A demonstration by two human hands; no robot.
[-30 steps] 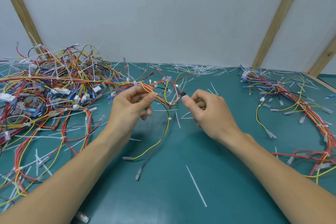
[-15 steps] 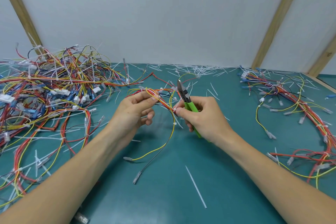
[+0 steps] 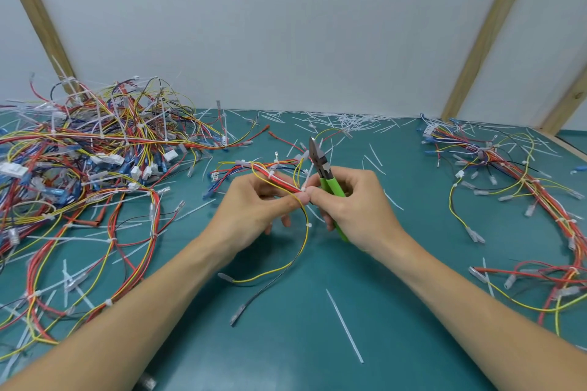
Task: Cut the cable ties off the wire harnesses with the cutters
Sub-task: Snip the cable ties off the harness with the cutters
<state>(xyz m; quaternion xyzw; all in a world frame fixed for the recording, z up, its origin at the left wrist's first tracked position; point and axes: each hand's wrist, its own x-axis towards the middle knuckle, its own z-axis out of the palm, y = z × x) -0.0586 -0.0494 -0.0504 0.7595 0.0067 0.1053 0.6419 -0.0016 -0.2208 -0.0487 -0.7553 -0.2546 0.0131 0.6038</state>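
Observation:
My left hand (image 3: 254, 209) pinches a red, yellow and white wire harness (image 3: 273, 173) at a white cable tie (image 3: 304, 189), just above the teal table. My right hand (image 3: 352, 203) grips green-handled cutters (image 3: 330, 182), jaws pointing up and away, and its thumb and forefinger meet my left fingers at that tie. A yellow and a black wire hang from the harness toward me, ending in clear-sleeved terminals (image 3: 236, 316).
A big tangle of wire harnesses (image 3: 82, 162) covers the left of the teal mat (image 3: 286, 343). Another group of harnesses (image 3: 521, 187) lies on the right. Cut white tie pieces (image 3: 344, 325) are scattered about, thickest along the back wall (image 3: 346, 120).
My right hand turned so the green cutters stand upright, then moved in until its fingertips meet my left hand at the tie. The harness was drawn closer to me.

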